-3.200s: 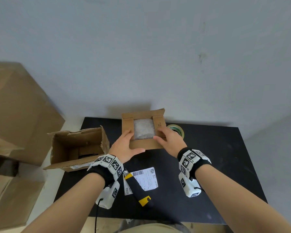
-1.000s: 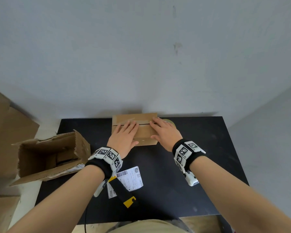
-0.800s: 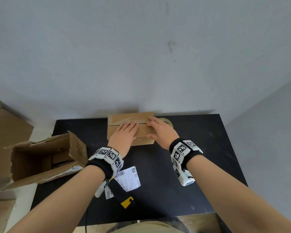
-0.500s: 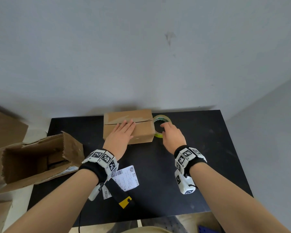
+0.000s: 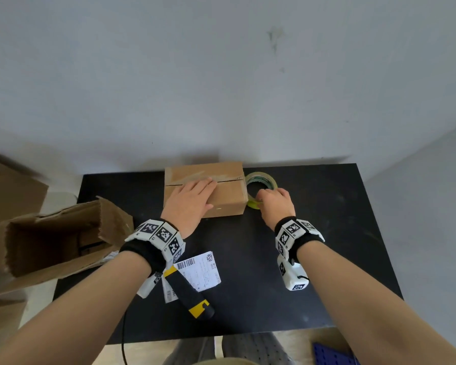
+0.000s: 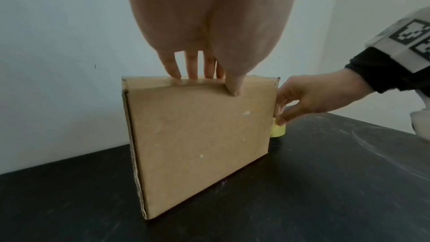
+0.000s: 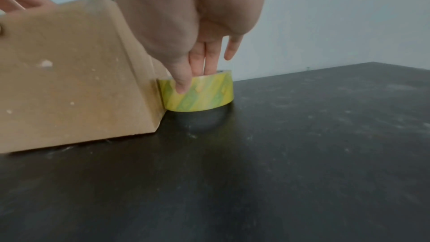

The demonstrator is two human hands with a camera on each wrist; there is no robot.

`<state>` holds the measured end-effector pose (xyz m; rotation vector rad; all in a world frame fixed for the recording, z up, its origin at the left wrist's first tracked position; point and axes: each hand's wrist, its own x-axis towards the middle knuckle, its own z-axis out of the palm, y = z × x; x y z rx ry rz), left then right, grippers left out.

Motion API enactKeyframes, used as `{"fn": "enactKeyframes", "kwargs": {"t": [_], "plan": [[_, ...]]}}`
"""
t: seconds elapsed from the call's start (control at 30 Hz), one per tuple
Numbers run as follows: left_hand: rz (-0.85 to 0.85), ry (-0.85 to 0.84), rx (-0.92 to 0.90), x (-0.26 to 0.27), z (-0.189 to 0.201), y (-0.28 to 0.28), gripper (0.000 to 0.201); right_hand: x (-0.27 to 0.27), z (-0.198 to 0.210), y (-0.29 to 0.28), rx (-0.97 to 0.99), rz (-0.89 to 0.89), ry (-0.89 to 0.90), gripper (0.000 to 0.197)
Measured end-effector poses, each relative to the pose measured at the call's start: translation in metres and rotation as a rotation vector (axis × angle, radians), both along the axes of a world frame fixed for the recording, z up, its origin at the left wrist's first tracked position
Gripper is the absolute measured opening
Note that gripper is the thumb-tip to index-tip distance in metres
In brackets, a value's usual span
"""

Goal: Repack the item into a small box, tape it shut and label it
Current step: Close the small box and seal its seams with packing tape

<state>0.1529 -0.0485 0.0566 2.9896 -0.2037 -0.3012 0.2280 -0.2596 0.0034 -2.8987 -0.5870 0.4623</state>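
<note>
Just right of small closed brown cardboard box [image 5: 205, 191]: right hand [image 5: 275, 204] fingers now pinch rim of yellow-green tape roll [image 7: 200, 93], having left box top. Left hand [image 5: 188, 202] stays flat on box flaps, fingers straight. Box sits at far edge of black table [image 5: 327, 233]. Flaps folded, item inside; taping next, white barcode label [image 5: 200, 270] lies near of box.

Barcode and unreadably small print on the white shipping label [image 5: 199, 270]; no legible text.

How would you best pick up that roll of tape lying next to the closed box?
Pinch the near wall of the tape roll from above, fingers in the hole and thumb outside, as the right hand does. It lies flat with its core open upward, and the small box blocks its left side.
</note>
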Motion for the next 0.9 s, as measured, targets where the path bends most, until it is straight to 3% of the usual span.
{"fn": "enactKeyframes", "kwargs": {"t": [0.17,0.4,0.57,0.67,0.8,0.9], "plan": [[-0.063,0.049,0.073,0.011,0.010,0.007,0.055,0.001,0.022,-0.007,0.217,-0.119,-0.058,0.022],[0.050,0.268,0.043,0.027,0.015,0.017,0.056,0.002,0.079,-0.013,0.648,-0.321,-0.013,0.020],[0.015,0.236,0.095,0.026,0.017,0.015,0.053,0.002,0.104,-0.004,0.945,-0.423,0.142,0.016],[-0.016,0.197,0.139,0.021,0.016,0.015,0.056,-0.003,0.111,0.003,1.131,-0.503,0.332,0.015],[0.027,0.145,0.112,0.017,0.016,0.016,0.076,-0.004,0.117,0.013,1.202,-0.531,0.448,0.016],[0.032,0.165,0.089,0.014,0.016,0.017,0.073,-0.001,0.123,0.014,1.240,-0.538,0.441,0.017]]}}
